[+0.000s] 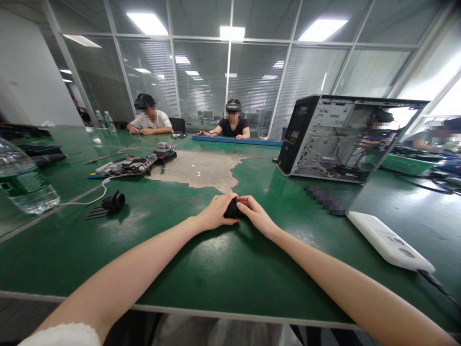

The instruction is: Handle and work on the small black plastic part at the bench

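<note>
Pinches a small black plastic part [230, 209] between the fingers and thumb of the left hand [214, 212], and takes its right edge between the thumb and index finger of the right hand [256, 217]. Places it mid-view over the green tabletop [201, 269]; leaves contact with that surface uncertain. Suggests a step of close two-handed handling, steadying from the left and adjusting from the right. Seems to call next for a firm left hold and small, controlled right fingertip pressure. Shows at left, well apart from the grip, a black pronged piece [112, 203] near a white cable [105, 190], with a circuit board [126, 166] beyond. Includes at right an open-sided computer case [297, 137] and, nearer, a white oblong device [389, 240].
</note>
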`<state>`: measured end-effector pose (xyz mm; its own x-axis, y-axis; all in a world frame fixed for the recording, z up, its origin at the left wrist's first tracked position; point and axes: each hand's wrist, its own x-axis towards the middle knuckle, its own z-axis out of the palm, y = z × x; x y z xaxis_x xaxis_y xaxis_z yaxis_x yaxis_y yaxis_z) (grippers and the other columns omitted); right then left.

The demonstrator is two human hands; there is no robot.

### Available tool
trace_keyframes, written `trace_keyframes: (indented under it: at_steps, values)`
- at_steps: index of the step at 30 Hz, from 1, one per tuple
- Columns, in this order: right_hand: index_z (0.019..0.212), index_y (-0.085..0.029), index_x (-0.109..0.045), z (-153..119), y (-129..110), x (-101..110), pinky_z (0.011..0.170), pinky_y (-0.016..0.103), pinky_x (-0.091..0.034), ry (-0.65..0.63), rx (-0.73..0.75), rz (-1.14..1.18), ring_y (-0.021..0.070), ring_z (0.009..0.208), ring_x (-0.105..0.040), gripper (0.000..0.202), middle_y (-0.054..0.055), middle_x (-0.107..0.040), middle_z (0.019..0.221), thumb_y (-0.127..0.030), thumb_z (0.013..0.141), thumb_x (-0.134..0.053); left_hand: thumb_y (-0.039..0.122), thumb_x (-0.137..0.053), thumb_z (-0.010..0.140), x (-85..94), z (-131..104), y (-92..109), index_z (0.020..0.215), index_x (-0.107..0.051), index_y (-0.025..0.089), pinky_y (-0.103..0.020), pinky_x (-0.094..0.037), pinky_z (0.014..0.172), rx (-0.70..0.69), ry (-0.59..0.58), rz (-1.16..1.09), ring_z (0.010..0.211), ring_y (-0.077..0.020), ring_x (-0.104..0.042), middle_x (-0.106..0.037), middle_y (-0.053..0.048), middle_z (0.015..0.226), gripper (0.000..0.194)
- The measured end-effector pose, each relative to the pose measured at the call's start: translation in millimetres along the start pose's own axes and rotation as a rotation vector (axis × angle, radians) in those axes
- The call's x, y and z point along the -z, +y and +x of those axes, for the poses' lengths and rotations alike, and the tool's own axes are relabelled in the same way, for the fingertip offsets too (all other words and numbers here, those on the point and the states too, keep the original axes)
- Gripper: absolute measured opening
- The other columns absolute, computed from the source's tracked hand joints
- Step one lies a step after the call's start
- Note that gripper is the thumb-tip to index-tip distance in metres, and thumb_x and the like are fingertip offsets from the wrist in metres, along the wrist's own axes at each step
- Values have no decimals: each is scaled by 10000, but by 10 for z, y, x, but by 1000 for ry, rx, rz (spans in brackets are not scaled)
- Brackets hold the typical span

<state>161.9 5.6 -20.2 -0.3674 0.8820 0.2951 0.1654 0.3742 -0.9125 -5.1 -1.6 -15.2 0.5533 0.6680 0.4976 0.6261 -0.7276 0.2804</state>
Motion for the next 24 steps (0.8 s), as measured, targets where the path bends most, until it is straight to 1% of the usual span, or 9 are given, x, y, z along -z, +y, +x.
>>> trace_keyframes:
  at_steps: [3,7,11,16,20,24]
  values:
    - [870,-193,-488,-23,-32,-3,732,282,-413,-28,30,-8,123,762,-512,183,-2,-536,819,-338,758,-478,407,-612,661,1,-1,-5,1153,-292,209,-372,-311,880,-1,-2,-2,1048,-229,-445,-475,-76,1111,619]
    - [855,-210,-452,-79,-123,-20,648,251,-431,-46,73,18,116,715,-522,175,-18,-522,813,-324,736,-512,405,-609,667,2,-4,-11,1163,-284,211,-377,-309,888,-3,-8,1,1066,-231,-435,-465,-80,1133,625]
    - [828,-206,-455,-83,-134,-31,608,239,-423,-11,76,-13,106,660,-516,168,-18,-524,790,-360,764,-468,400,-617,660,-4,-3,-15,1168,-282,206,-381,-305,896,3,-6,1,1076,-236,-432,-460,-83,1143,639]
    - [894,-199,-456,-33,-35,-33,671,262,-437,19,66,-23,112,721,-528,213,6,-523,856,-349,749,-499,395,-617,660,-9,-1,-14,1163,-291,206,-382,-309,894,3,-6,-9,1062,-233,-442,-469,-75,1131,628]
    - [926,-190,-441,-11,20,-32,709,279,-437,66,30,-32,117,751,-529,270,18,-528,870,-354,729,-527,401,-613,666,0,-3,-8,1160,-290,203,-380,-307,894,-2,-1,-6,1058,-229,-440,-468,-78,1128,623]
    - [884,-190,-468,-39,-19,-28,697,281,-439,13,11,-63,121,742,-529,220,13,-545,842,-360,748,-495,403,-613,667,10,-5,-2,1146,-296,209,-374,-309,889,-1,-1,-9,1044,-222,-445,-476,-70,1111,607]
